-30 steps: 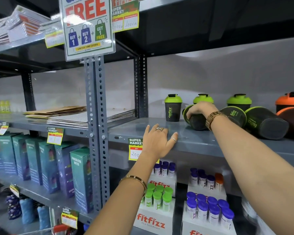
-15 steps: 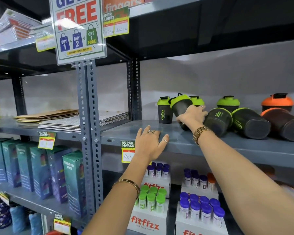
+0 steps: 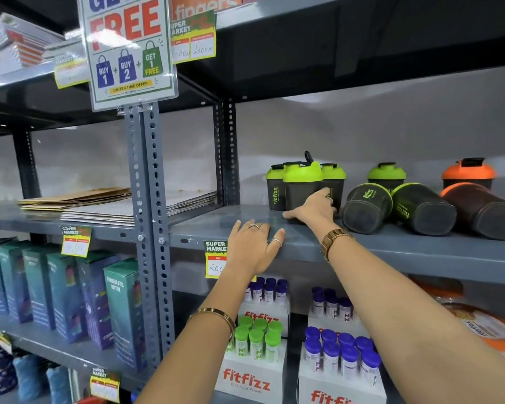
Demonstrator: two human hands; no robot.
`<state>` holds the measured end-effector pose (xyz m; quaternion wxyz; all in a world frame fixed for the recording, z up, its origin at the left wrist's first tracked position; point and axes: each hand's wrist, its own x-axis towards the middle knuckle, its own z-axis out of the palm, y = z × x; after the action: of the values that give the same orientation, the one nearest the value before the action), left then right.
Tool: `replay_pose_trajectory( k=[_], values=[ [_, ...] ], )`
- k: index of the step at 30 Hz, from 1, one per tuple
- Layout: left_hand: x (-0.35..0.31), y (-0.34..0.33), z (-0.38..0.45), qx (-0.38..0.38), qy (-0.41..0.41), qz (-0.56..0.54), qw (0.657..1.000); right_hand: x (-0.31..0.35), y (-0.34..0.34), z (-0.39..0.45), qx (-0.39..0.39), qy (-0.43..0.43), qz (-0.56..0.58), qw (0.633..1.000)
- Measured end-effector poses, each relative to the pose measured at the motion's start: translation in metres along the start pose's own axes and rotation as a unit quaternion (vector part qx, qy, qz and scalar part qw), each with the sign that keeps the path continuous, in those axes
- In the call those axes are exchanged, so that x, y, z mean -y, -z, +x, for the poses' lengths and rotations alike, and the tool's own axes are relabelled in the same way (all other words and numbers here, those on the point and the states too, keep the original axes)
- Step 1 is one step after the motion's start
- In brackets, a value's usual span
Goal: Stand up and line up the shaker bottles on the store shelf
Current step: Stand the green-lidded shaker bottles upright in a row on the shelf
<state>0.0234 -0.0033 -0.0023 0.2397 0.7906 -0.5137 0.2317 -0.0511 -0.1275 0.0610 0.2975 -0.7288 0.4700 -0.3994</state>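
Green-lid shaker bottle (image 3: pixel 302 186) went from tilted to upright on the shelf (image 3: pixel 391 249). Left hand (image 3: pixel 252 247) lies flat, spread on the edge; right hand (image 3: pixel 315 209) loosely wraps its base. Three toppled shakers (image 3: pixel 420 209) right: probably light, slick plastic, grab mid-body.

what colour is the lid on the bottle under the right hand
Lime green lid, in the head view.

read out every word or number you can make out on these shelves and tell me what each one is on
"FREE", "BUY 1", "BUY 2", "GET 1 FREE", "LIMITED TIME OFFER": promo sign.
"SUPER MARKET", handwritten "1000": upper price tag.
"SUPER MARKET", handwritten "200", partly hidden: shelf-edge price tag.
"fitfizz": upright shaker bottle, tube display box.
Teal boxes' print: too blurred.
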Motion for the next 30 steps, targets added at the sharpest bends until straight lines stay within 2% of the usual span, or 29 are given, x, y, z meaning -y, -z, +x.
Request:
replay_pose_trajectory(
  k=[3,7,13,16,19,22,27,30],
  values=[
    [0.000,0.002,-0.001,0.003,-0.006,0.002,1.000,0.001,0.007,0.002,0.010,-0.003,0.029,1.000],
    [0.002,0.007,0.000,0.018,-0.023,0.002,1.000,0.009,0.022,0.009,-0.058,0.059,0.074,0.994],
    [0.002,0.010,0.000,0.004,-0.041,0.014,0.999,0.033,0.029,0.010,-0.129,0.179,-0.061,0.973],
    [0.007,0.011,-0.001,0.014,-0.050,0.000,0.999,0.038,0.024,0.012,-0.142,0.195,-0.136,0.961],
    [0.011,0.013,-0.002,0.028,-0.056,-0.006,0.998,0.037,0.020,0.020,-0.139,0.189,-0.142,0.962],
    [0.013,0.013,-0.002,0.030,-0.061,-0.005,0.998,0.039,0.023,0.034,-0.080,0.189,-0.108,0.973],
    [0.012,0.015,-0.004,0.024,-0.069,0.006,0.997,0.037,0.037,0.055,0.121,0.162,0.056,0.978],
    [0.010,0.016,-0.004,0.025,-0.071,0.011,0.997,0.036,0.038,0.061,0.154,0.148,0.075,0.974]
  ],
)
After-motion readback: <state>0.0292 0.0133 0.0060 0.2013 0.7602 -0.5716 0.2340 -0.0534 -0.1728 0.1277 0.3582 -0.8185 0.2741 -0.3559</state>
